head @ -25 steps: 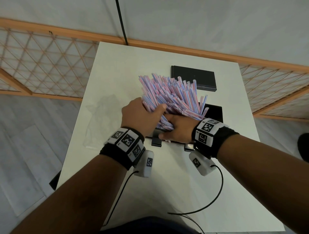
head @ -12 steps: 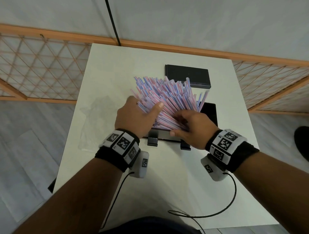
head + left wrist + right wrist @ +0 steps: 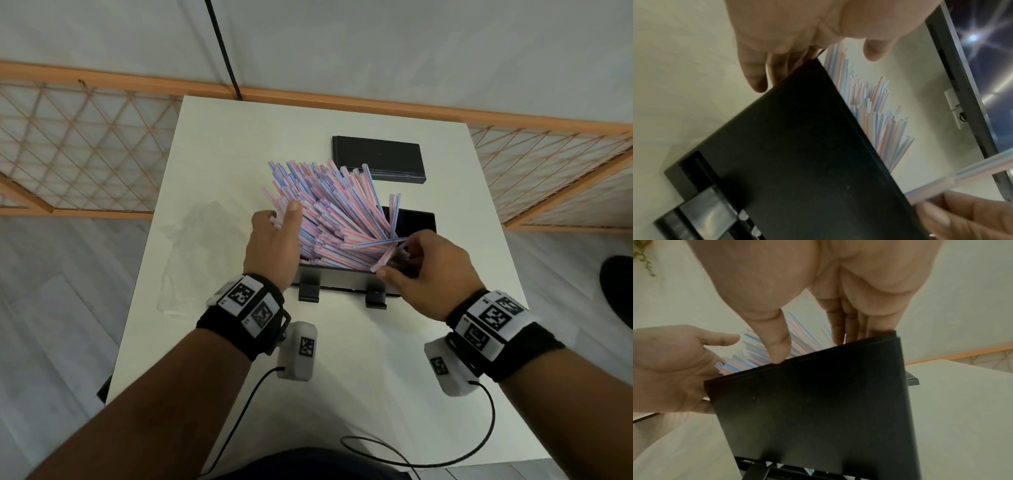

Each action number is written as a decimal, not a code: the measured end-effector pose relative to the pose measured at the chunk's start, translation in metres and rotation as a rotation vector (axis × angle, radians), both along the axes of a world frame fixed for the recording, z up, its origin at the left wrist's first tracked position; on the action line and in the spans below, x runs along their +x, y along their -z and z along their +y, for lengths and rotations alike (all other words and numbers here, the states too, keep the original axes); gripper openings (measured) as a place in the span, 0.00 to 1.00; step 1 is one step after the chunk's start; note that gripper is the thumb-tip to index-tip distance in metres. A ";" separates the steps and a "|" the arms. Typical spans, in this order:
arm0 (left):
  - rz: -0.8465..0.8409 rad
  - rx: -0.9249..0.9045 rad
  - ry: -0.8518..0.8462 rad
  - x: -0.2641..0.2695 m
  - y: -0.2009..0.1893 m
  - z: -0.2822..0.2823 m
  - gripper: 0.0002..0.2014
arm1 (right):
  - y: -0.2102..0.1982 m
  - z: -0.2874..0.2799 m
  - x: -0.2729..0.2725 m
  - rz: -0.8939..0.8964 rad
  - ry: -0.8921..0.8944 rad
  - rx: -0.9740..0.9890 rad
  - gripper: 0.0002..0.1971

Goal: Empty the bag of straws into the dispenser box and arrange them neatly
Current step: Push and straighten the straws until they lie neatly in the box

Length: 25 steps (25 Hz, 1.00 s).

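Note:
Pink and blue striped straws [image 3: 329,209] stand in a loose fan in the black dispenser box [image 3: 342,279], leaning up and to the left. My left hand [image 3: 284,219] rests with straight fingers against the fan's left side, thumb raised. My right hand [image 3: 397,260] pinches a few straws [image 3: 383,245] at the box's near right corner. The left wrist view shows the box's front wall [image 3: 797,154], the straws [image 3: 879,121] above it and the pinched ones [image 3: 962,170]. In the right wrist view, my right hand's fingers [image 3: 838,324] reach down to the box's rim [image 3: 818,356].
An empty clear bag [image 3: 195,246] lies flat on the white table [image 3: 342,359], left of the box. A black lid [image 3: 378,157] lies behind the box. Wrist-camera cables [image 3: 445,455] trail over the near edge. An orange lattice fence [image 3: 85,144] borders the far side.
My right hand has come off the top of the pile and now pinches a few straws at the right end. My left hand has loosened its grip and slid up the bundle's left side.

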<state>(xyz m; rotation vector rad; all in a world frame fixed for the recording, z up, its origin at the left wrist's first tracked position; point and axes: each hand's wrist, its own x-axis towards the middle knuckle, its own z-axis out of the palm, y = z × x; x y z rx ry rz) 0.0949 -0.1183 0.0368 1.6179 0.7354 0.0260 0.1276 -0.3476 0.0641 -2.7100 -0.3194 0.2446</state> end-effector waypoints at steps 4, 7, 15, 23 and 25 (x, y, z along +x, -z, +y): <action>-0.032 -0.041 -0.047 -0.002 -0.001 -0.005 0.39 | 0.005 0.013 0.002 0.060 -0.120 0.007 0.24; -0.024 -0.055 -0.023 -0.004 -0.003 -0.011 0.46 | 0.005 0.028 0.007 0.060 -0.158 0.016 0.19; -0.028 -0.098 -0.051 -0.004 0.006 -0.002 0.37 | 0.008 0.022 0.030 0.181 0.125 -0.043 0.36; -0.043 -0.017 -0.039 -0.005 0.004 -0.005 0.27 | 0.004 0.039 0.022 -0.036 -0.129 0.072 0.30; -0.045 0.052 -0.081 -0.008 0.005 0.001 0.24 | 0.001 0.026 0.023 -0.060 -0.065 0.019 0.30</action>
